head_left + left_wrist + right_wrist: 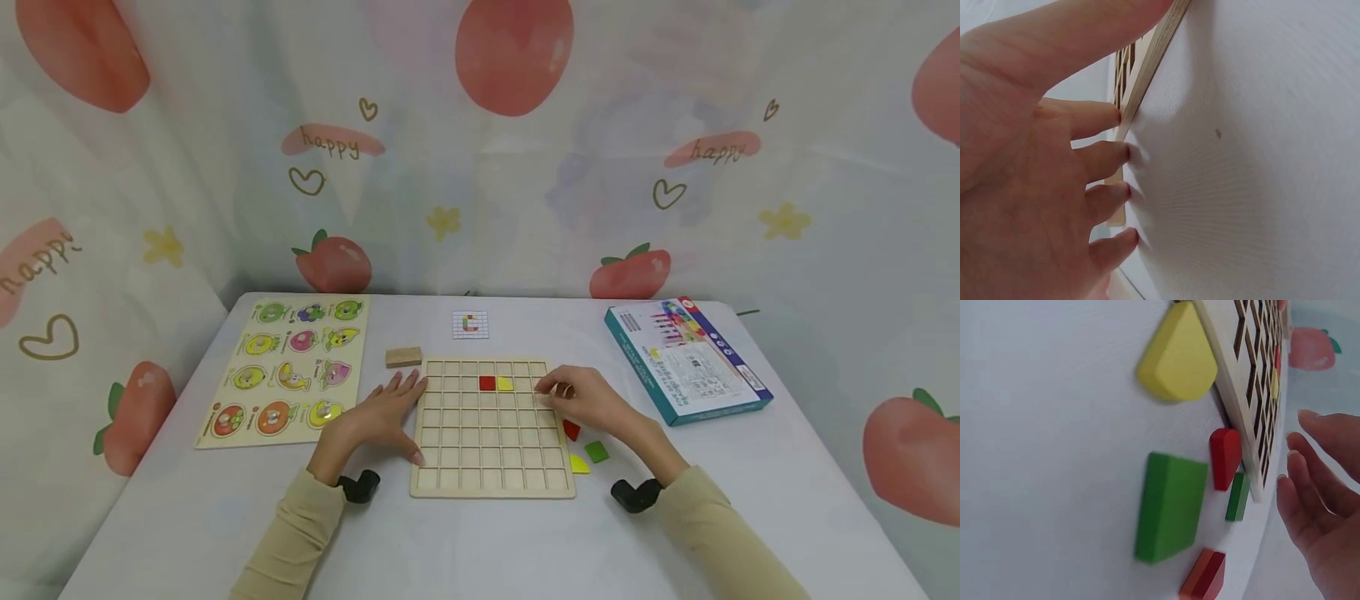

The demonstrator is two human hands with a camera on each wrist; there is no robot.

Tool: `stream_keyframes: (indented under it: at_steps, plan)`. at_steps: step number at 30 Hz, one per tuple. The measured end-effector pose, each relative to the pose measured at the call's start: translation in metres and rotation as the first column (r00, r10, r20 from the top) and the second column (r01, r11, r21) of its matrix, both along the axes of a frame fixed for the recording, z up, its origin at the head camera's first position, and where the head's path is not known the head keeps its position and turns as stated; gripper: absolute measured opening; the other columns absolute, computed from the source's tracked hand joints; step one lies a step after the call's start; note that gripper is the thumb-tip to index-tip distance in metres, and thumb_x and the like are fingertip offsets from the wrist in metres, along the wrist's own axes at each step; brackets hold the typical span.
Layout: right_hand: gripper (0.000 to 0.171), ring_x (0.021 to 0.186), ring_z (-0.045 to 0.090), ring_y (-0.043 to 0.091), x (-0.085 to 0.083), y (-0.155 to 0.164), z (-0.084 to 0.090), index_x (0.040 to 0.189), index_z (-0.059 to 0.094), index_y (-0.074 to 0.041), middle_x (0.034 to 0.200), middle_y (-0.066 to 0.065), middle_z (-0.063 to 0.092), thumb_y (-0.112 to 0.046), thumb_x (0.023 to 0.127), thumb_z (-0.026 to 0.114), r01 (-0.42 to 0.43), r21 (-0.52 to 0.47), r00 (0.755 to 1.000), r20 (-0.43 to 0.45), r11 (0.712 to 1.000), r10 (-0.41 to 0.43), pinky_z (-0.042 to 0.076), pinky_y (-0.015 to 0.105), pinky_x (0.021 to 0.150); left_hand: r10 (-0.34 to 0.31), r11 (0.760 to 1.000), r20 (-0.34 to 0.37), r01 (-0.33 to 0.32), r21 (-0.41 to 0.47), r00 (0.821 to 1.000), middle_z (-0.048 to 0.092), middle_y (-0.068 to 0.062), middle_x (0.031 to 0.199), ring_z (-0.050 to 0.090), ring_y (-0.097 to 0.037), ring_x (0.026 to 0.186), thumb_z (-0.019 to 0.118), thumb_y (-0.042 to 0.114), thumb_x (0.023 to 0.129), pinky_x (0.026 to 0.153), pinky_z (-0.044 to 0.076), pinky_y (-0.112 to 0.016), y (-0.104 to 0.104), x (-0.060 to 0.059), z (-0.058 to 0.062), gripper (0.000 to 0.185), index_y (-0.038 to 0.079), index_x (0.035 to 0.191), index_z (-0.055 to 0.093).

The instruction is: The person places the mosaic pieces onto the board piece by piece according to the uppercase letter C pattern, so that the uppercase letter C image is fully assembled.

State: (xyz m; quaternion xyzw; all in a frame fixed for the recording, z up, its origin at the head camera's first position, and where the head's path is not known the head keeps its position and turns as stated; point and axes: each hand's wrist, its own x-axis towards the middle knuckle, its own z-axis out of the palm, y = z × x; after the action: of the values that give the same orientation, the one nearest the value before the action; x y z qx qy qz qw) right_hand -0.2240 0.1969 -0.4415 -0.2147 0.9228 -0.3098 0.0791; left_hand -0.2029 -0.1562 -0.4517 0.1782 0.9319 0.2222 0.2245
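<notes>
Left hand steadies the grid board, right hand works its upper right corner.

On the bench [480, 550], the grid board [491, 429] sits at centre frame. The left hand [382, 412] lies flat, fingers spread, against its left edge; best kept there so it can't slide. The right hand [581, 396] hovers with loosely curled fingers at the top-right cells; whether it pinches anything, I cannot tell. Red tile [487, 383] and yellow tile [506, 384] sit seated; loose pieces [596, 452] wait lower right.

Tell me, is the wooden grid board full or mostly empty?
Mostly empty. The grid board holds only a red tile and a yellow tile in its second row; other visible cells are bare.
</notes>
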Motion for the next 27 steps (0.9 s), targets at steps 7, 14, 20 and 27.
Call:
stream_keyframes:
  at_steps: [7,14,20,27]
  plan:
    - [0.018,0.084,0.056,0.015,0.016,0.021,-0.002,0.111,0.075,-0.006,0.099,0.0,0.071,-0.009,0.093,0.073,0.003,-0.004,1.0,-0.015,1.0,-0.003,0.05,0.022,0.07,-0.003,1.0,-0.002,0.003,0.015,1.0,0.008,-0.015,0.173,0.0,-0.039,0.16,0.094,0.038,0.072,0.129,0.005,-0.059,0.0,-0.001,0.002,0.123,0.004,0.164,0.02]
    - [0.016,0.079,0.056,0.013,0.033,0.04,-0.008,0.109,0.075,-0.007,0.09,-0.004,0.066,-0.008,0.094,0.073,0.006,-0.015,1.0,0.014,1.0,-0.006,0.049,0.02,0.065,-0.013,1.0,0.01,0.013,0.006,1.0,0.007,-0.016,0.173,-0.001,-0.039,0.16,0.094,0.038,0.073,0.129,0.006,-0.059,-0.001,0.0,-0.001,0.122,0.003,0.164,0.02]
    - [0.017,0.08,0.055,0.011,0.041,0.049,-0.012,0.108,0.075,-0.008,0.09,-0.005,0.066,-0.006,0.091,0.075,0.017,0.005,1.0,-0.023,1.0,-0.017,0.049,0.02,0.068,-0.007,1.0,0.005,0.007,0.013,1.0,0.008,-0.016,0.173,-0.001,-0.039,0.16,0.094,0.036,0.072,0.129,0.006,-0.059,0.001,-0.001,-0.001,0.122,0.003,0.164,0.02]
    - [0.016,0.082,0.054,0.008,0.056,0.053,-0.012,0.104,0.075,-0.011,0.092,-0.007,0.067,-0.006,0.089,0.077,0.007,0.006,0.998,-0.067,1.0,-0.007,0.05,0.019,0.07,-0.012,1.0,0.005,0.012,0.009,1.0,0.007,-0.017,0.173,-0.001,-0.041,0.16,0.094,0.036,0.073,0.129,0.006,-0.06,0.0,-0.001,0.0,0.122,0.002,0.164,0.019]
